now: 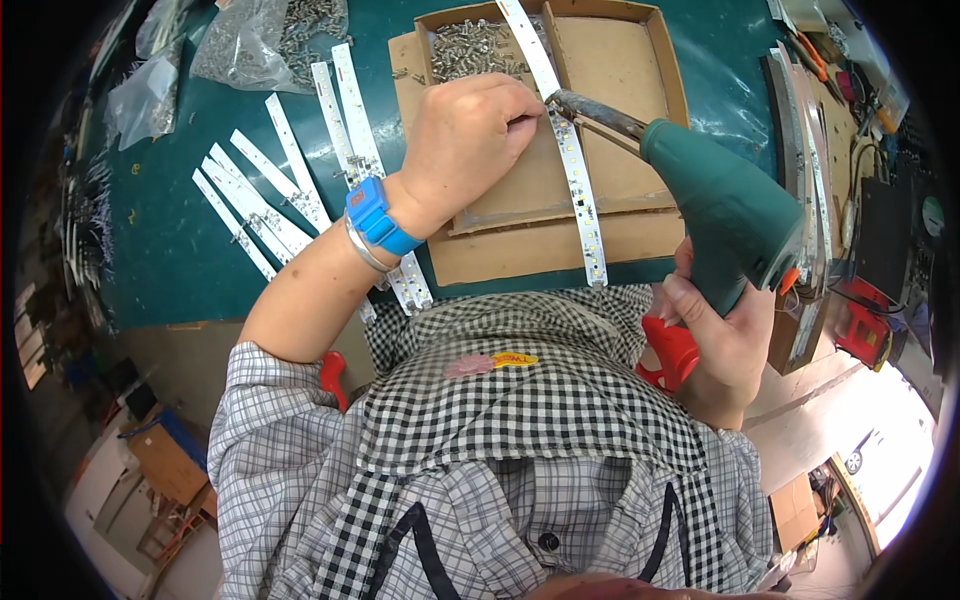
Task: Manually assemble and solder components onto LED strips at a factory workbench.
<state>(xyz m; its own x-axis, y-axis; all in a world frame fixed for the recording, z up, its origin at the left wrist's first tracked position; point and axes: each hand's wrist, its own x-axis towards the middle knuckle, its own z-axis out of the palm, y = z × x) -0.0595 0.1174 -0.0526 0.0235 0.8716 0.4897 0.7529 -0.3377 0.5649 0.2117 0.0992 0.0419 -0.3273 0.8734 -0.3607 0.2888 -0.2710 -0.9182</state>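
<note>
My right hand point(728, 335) is wrapped round the handle of a green soldering gun point(725, 195). The gun's dark metal tip meets a white LED strip point(575, 175) that lies lengthwise across a cardboard tray point(625, 75). Close by the tip, my left hand point(470, 135) is closed in a pinch at the strip's left edge; whatever the fingertips hold is hidden. Small metal parts point(468, 48) are heaped in the tray's upper left compartment, just beyond my left hand.
Several finished-looking LED strips point(255, 205) with small metal pieces fan out on the green table point(150, 255) at left. Clear plastic bags point(240, 50) of metal parts lie farther back. More strips point(800, 150) and hand tools point(815, 60) line the right side.
</note>
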